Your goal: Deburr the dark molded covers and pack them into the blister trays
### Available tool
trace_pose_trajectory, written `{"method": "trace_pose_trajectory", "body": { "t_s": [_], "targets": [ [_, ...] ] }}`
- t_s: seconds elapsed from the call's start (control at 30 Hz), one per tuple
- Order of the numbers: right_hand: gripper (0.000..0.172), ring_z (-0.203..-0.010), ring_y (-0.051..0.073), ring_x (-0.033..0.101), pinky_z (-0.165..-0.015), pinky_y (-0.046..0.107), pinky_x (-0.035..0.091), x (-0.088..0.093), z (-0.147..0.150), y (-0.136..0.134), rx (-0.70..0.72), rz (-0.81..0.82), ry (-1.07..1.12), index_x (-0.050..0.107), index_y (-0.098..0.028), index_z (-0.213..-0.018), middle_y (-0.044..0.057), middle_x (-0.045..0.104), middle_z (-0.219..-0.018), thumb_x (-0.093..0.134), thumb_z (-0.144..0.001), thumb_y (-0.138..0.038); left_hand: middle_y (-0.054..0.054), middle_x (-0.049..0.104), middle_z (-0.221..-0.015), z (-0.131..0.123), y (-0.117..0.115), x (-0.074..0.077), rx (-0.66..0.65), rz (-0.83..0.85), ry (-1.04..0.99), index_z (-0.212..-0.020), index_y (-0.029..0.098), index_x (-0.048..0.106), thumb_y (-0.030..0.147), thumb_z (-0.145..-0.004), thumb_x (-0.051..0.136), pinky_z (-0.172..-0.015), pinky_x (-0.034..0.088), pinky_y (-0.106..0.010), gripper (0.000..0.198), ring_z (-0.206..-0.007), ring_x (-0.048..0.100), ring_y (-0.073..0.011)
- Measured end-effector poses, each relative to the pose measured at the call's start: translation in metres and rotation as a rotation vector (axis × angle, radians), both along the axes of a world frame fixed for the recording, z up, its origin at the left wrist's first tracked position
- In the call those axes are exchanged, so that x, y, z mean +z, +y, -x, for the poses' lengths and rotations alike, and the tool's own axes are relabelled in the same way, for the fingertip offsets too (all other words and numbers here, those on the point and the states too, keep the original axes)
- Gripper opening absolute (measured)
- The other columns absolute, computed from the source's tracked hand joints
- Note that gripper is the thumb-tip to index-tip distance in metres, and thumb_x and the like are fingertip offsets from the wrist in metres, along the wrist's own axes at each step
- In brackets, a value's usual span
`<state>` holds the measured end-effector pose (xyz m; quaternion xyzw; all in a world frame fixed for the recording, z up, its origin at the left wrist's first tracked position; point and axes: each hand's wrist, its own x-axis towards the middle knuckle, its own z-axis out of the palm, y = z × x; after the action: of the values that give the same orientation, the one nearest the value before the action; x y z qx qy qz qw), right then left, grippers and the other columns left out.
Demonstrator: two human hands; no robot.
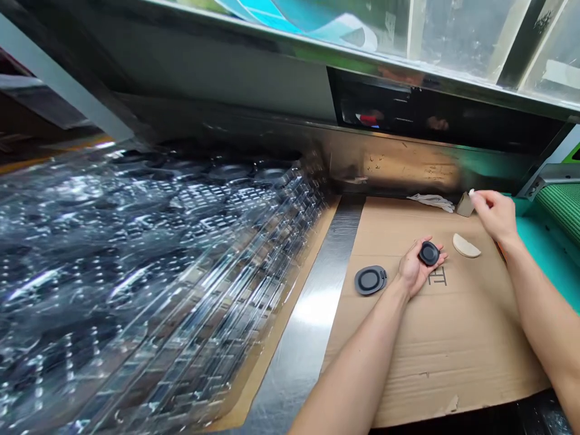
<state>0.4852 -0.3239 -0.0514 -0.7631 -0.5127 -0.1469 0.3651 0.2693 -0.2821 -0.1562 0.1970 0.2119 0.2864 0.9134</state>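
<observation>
My left hand (413, 266) is palm up above the cardboard, fingers curled under a small black oval dish-like part (428, 253) that rests in it. At the back right, the fingertips of my right hand (496, 212) are pinched on a small white piece (472, 193), just over a small tan block or box (464, 204). What the white piece is made of is too small to tell. Left of my left hand lies a dark grey oval part (370, 280) with a raised ring. A cream half-round pad (466, 246) lies between the hands.
Stacked clear plastic trays (181, 260) with dark parts fill the left side. A cardboard sheet (435, 350) covers the work surface beside a metal strip (312, 314). A white glove (432, 201) lies against the machine's metal panel (399, 166). Green mesh belt (562, 199) at right.
</observation>
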Motion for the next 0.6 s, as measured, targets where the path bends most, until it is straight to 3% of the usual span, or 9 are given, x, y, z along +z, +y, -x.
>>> {"method": "trace_pose_trajectory", "body": {
  "t_s": [0.13, 0.23, 0.4, 0.6],
  "targets": [
    [0.025, -0.081, 0.021, 0.067, -0.074, 0.033, 0.05, -0.066, 0.065, -0.034, 0.223, -0.016, 0.114, 0.078, -0.02, -0.097, 0.007, 0.076, -0.091, 0.061, -0.095, -0.04, -0.015, 0.074, -0.104, -0.003, 0.0, -0.002, 0.033, 0.051, -0.011, -0.114, 0.014, 0.061, 0.034, -0.107, 0.04, -0.09, 0.06, -0.038, 0.029, -0.095, 0.075, -0.0221],
    [0.019, -0.083, 0.022, 0.066, -0.077, 0.035, 0.05, -0.1, 0.082, -0.034, 0.313, 0.042, 0.036, 0.075, -0.021, -0.097, 0.007, 0.074, -0.088, 0.061, -0.094, -0.032, -0.012, 0.073, -0.1, -0.005, -0.001, -0.004, 0.069, 0.063, -0.039, -0.101, 0.013, 0.065, 0.03, -0.108, 0.041, -0.099, 0.058, -0.038, 0.031, -0.1, 0.072, -0.0196],
    [0.013, -0.083, 0.024, 0.063, -0.078, 0.036, 0.049, -0.111, 0.081, -0.021, 0.249, 0.031, -0.032, 0.068, -0.021, -0.088, 0.008, 0.07, -0.085, 0.057, -0.092, -0.027, -0.012, 0.074, -0.103, -0.005, -0.004, -0.005, 0.08, 0.005, -0.028, -0.098, 0.011, 0.069, 0.026, -0.107, 0.043, -0.103, 0.055, -0.039, 0.031, -0.104, 0.07, -0.0196],
    [0.012, -0.084, 0.023, 0.062, -0.078, 0.035, 0.048, -0.113, 0.09, -0.024, 0.309, 0.074, -0.052, 0.064, -0.022, -0.088, 0.008, 0.068, -0.086, 0.053, -0.093, -0.024, -0.014, 0.074, -0.106, -0.004, -0.006, -0.003, 0.098, -0.004, 0.019, -0.101, 0.01, 0.07, 0.028, -0.108, 0.041, -0.103, 0.055, -0.038, 0.035, -0.11, 0.07, -0.0214]
  ]
}}
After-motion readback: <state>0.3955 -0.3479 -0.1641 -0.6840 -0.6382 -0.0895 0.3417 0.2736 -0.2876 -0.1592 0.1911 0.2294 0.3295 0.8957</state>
